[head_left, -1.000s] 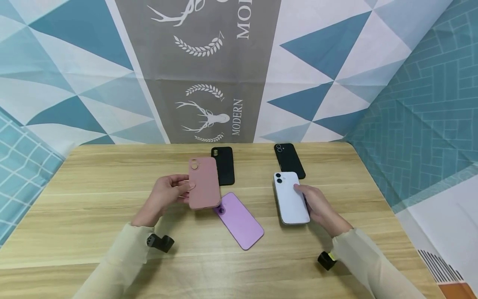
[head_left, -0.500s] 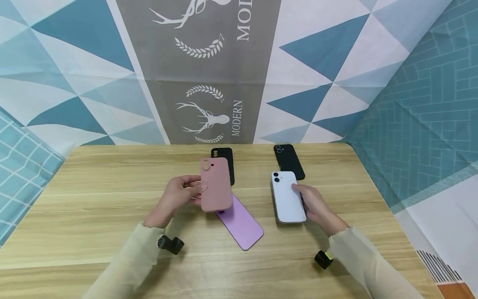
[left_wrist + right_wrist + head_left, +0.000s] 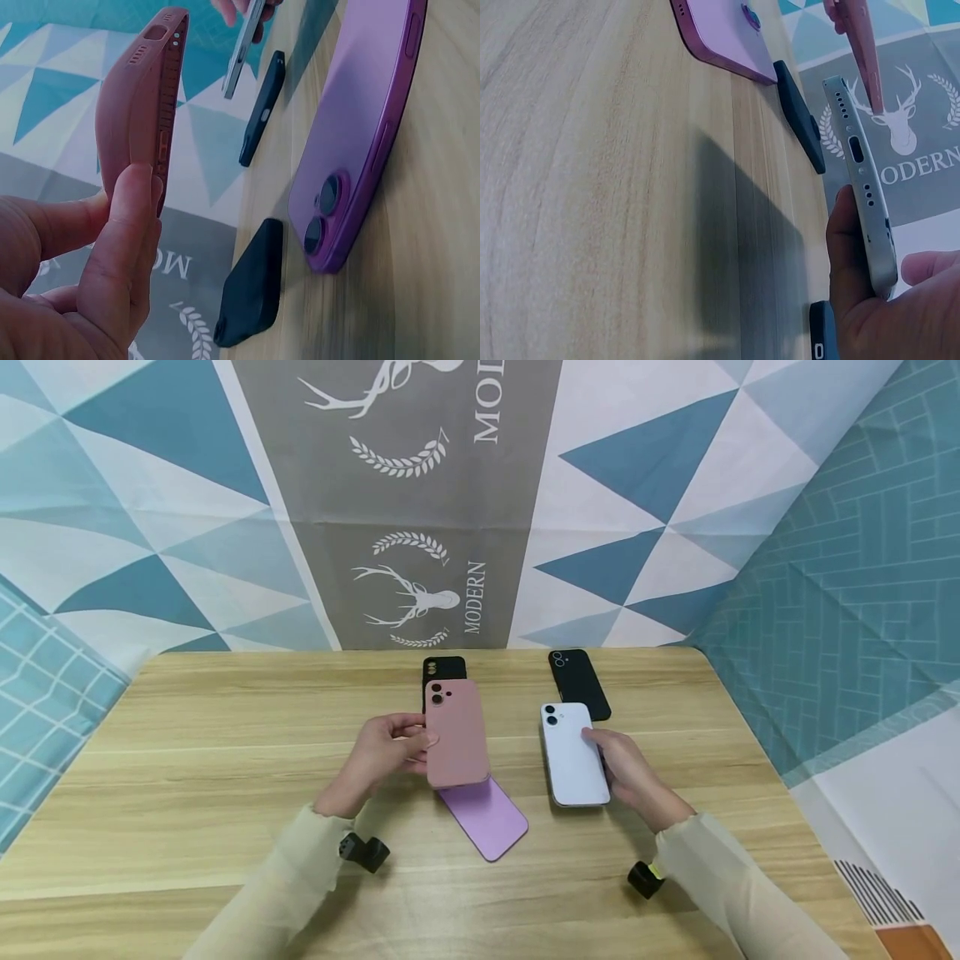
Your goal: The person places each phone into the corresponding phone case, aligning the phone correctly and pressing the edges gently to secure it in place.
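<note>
My left hand point(image 3: 382, 747) pinches a pink phone case point(image 3: 459, 735) by its left edge, thumb on its back. In the left wrist view the case point(image 3: 135, 105) shows a hollow inner side. It is raised off the table, overlapping the top of a purple phone point(image 3: 491, 822) that lies back up. To the right, my right hand point(image 3: 633, 768) grips a white phone point(image 3: 573, 760) by its right edge, camera side up. The right wrist view shows this phone's point(image 3: 870, 195) bottom edge with its charging port, held above the table.
One black phone case point(image 3: 444, 667) lies at the table's back, partly hidden behind the pink case. Another black phone case point(image 3: 581, 685) lies farther right, just behind the white phone. A patterned cloth point(image 3: 420, 552) rises behind the wooden table point(image 3: 187, 802).
My left hand has carried the pink case to the right, over the purple phone's upper end and in front of the black case. My right hand and the white phone have shifted slightly left.
</note>
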The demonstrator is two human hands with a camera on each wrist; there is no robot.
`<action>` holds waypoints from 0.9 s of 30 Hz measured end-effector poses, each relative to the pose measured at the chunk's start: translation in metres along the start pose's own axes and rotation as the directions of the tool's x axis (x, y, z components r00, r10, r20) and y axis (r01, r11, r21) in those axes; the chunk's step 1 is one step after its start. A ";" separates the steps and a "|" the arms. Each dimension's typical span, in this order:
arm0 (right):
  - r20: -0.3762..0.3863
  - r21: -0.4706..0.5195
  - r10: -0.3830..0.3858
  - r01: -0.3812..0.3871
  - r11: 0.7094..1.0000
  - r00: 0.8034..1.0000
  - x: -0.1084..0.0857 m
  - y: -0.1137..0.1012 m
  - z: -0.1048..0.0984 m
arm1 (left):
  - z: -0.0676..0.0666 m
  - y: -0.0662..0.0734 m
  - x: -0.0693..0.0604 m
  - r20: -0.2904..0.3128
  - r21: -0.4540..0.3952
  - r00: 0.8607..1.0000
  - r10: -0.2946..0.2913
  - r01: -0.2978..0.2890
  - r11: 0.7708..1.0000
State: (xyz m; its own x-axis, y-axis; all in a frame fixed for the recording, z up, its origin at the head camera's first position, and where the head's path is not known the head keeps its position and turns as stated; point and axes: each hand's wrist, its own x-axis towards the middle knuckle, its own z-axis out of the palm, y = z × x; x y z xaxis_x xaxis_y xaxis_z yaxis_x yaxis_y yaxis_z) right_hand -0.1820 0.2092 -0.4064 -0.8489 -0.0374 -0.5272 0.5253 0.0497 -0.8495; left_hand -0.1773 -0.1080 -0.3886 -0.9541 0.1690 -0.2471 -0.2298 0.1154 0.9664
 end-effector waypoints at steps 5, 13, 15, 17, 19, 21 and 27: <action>0.000 0.010 0.005 -0.005 1.000 1.000 0.000 -0.001 0.002 | 0.010 0.000 0.002 0.005 -0.013 1.000 -0.001 0.001 1.000; -0.005 0.010 0.011 -0.011 1.000 1.000 0.002 -0.002 0.005 | 0.026 0.002 0.005 0.016 -0.050 1.000 0.013 -0.013 0.999; -0.004 0.015 0.007 -0.007 1.000 1.000 0.003 -0.002 0.006 | 0.029 0.002 0.005 0.018 -0.048 1.000 0.016 -0.016 0.999; -0.003 0.017 0.004 -0.004 1.000 1.000 0.003 -0.002 0.006 | 0.033 0.002 0.005 0.022 -0.041 0.999 0.025 -0.024 0.999; 0.000 0.023 -0.004 0.004 1.000 1.000 0.003 -0.002 0.008 | 0.037 0.002 0.005 0.024 -0.040 0.999 0.030 -0.029 0.999; 0.001 0.024 -0.007 0.007 1.000 1.000 0.003 -0.002 0.009 | 0.040 0.002 0.006 0.027 -0.042 0.999 0.030 -0.029 0.999; 0.002 0.024 0.003 -0.003 1.000 1.000 0.003 -0.004 0.012 | 0.052 0.003 0.008 0.029 -0.055 0.999 0.026 -0.024 0.998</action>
State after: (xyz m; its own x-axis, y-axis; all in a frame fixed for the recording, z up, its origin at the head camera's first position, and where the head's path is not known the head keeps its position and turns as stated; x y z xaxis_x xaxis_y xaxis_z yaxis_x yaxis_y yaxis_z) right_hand -0.1858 0.1964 -0.4046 -0.8472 -0.0390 -0.5298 0.5292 0.0259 -0.8481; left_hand -0.1753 -0.0553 -0.3917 -0.9538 0.2006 -0.2237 -0.2167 0.0568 0.9746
